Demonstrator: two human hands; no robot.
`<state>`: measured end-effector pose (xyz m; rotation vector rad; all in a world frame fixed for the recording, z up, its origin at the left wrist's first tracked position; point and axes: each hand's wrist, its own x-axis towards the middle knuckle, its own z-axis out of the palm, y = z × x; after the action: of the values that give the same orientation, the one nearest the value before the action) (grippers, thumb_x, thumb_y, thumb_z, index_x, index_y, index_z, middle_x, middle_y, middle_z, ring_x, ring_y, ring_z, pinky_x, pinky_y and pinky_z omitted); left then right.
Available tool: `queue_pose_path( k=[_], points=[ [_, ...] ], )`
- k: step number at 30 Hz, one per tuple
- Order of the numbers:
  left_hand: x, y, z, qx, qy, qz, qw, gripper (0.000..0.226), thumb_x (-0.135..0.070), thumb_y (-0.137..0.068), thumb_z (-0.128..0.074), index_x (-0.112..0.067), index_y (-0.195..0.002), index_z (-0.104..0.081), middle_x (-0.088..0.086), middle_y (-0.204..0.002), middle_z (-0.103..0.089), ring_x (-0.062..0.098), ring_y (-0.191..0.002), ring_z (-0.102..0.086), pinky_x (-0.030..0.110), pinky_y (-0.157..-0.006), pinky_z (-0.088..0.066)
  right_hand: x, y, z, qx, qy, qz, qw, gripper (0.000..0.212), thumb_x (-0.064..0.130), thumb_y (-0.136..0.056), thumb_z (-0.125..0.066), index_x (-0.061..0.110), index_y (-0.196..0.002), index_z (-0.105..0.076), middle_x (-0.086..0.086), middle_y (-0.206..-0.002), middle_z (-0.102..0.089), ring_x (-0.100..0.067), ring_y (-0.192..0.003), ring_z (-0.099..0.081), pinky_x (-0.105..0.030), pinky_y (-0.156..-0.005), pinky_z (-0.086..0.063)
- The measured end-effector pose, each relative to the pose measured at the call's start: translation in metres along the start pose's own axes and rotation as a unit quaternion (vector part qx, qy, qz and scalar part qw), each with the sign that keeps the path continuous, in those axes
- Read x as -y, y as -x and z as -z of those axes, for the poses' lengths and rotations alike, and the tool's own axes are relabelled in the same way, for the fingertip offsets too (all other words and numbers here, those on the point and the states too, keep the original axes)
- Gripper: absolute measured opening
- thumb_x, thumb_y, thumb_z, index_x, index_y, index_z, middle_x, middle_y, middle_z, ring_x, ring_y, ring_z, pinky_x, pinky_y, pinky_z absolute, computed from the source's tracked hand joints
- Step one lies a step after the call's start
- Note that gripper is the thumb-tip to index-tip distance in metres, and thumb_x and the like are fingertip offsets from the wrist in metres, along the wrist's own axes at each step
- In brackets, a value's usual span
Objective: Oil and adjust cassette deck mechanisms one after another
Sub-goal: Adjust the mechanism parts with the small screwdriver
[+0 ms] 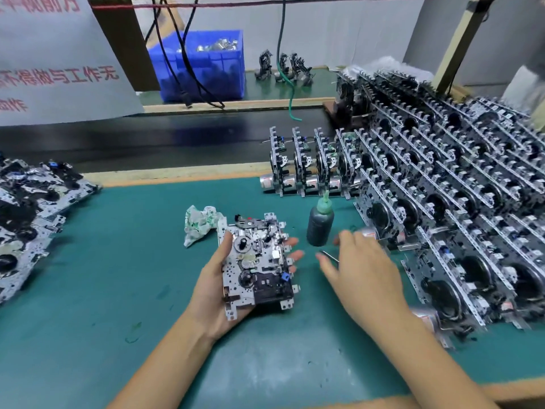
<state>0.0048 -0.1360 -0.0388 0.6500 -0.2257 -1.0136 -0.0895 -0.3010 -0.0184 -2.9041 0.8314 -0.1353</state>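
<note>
Head view: left hand [216, 286] fingers clamped on deck [256, 262], right hand [364, 271] fingers apart beside bottle [320, 224], mid-surface [118, 261].

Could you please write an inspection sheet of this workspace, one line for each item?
Surface: green bench mat, with stains and scuffs.
Job's things: silver metal cassette mechanism held above the mat; dark oil bottle with green nozzle standing upright; thin metal tool lying on the mat; stacked rows of mechanisms at right; flat pile of mechanisms at left.
Clutter: crumpled white wrapper with green print.
Grippers: left hand grips the mechanism; right hand open, over the tool.
Cables: black cables and a green hose hang behind.
Surroundings: blue plastic crate; black conveyor belt; white banner with red characters.
</note>
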Motion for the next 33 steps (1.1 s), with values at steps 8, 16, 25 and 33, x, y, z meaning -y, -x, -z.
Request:
queue_pose_path(
  k=[8,16,25,33],
  points=[
    [0.005,-0.012,0.013,-0.066,0.013,0.069,0.995,0.087,-0.075,-0.079,-0.035,-0.004,-0.122,-0.063,0.026,-0.131,-0.053,0.042,-0.119,-0.053,0.05,-0.1,-0.044,-0.013,-0.016,0.003,0.179,-0.438,0.078,0.878,0.015,0.024,-0.101,-0.039,0.019,-0.087,-0.038,0.004,-0.051,-0.05,-0.009,-0.042,-0.039,-0.021,-0.045,-0.033],
    [0.005,-0.014,0.015,-0.092,0.021,0.102,0.99,0.082,-0.072,-0.087,-0.028,-0.006,-0.116,-0.067,0.019,-0.127,-0.06,0.029,-0.111,-0.062,0.04,-0.094,-0.051,0.003,-0.007,0.002,0.334,-0.537,0.052,0.773,0.043,0.03,-0.099,-0.043,0.013,-0.062,-0.056,0.006,-0.04,-0.037,-0.006,-0.036,-0.022,-0.014,-0.036,-0.019],
    [-0.002,-0.012,0.012,-0.089,-0.003,0.125,0.988,0.074,-0.065,-0.086,-0.037,-0.004,-0.118,-0.065,0.021,-0.128,-0.058,0.031,-0.114,-0.06,0.042,-0.097,-0.049,0.0,-0.005,0.003,0.364,-0.497,0.088,0.783,0.04,0.031,-0.098,-0.044,0.016,-0.062,-0.052,0.0,-0.044,-0.052,-0.008,-0.033,-0.039,-0.015,-0.033,-0.026],
    [-0.003,-0.011,0.01,-0.094,0.006,0.128,0.987,0.077,-0.066,-0.084,-0.041,-0.001,-0.117,-0.065,0.025,-0.128,-0.056,0.032,-0.111,-0.061,0.045,-0.096,-0.049,0.002,-0.004,0.001,0.348,-0.502,0.064,0.789,0.044,0.031,-0.098,-0.046,0.019,-0.062,-0.068,0.004,-0.04,-0.036,-0.006,-0.035,-0.022,-0.013,-0.037,-0.02]
  ],
)
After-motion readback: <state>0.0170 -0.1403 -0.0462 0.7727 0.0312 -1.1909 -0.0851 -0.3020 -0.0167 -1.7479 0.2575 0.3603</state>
